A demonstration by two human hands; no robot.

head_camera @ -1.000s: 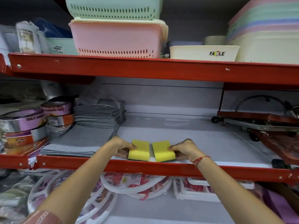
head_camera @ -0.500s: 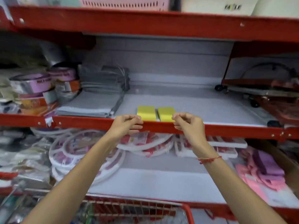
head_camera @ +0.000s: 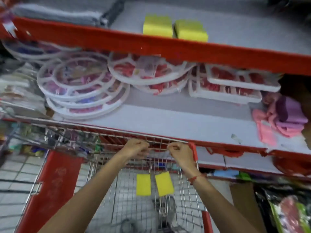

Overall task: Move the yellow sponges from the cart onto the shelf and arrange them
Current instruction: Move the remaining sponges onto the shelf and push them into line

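Two yellow sponges (head_camera: 157, 26) (head_camera: 191, 31) lie side by side at the front of the grey shelf, just behind its red edge (head_camera: 168, 47). Another pair of yellow sponges (head_camera: 143, 184) (head_camera: 164, 183) rests on the wire floor of the cart (head_camera: 101, 130) below. My left hand (head_camera: 136, 147) and my right hand (head_camera: 180, 151) hover over the cart's far wall, above the cart sponges. Both have curled fingers and hold nothing. The frame is motion-blurred.
The lower shelf carries round white trays (head_camera: 80, 84), rectangular white trays (head_camera: 235, 88) and pink and purple cloths (head_camera: 282, 120). Grey folded cloths (head_camera: 58, 13) sit left of the shelf sponges. The cart has red side panels (head_camera: 55, 179).
My hands let go of the two sponges on the shelf, drew back and dropped down over the cart. The view tilted down from the shelf to the cart.
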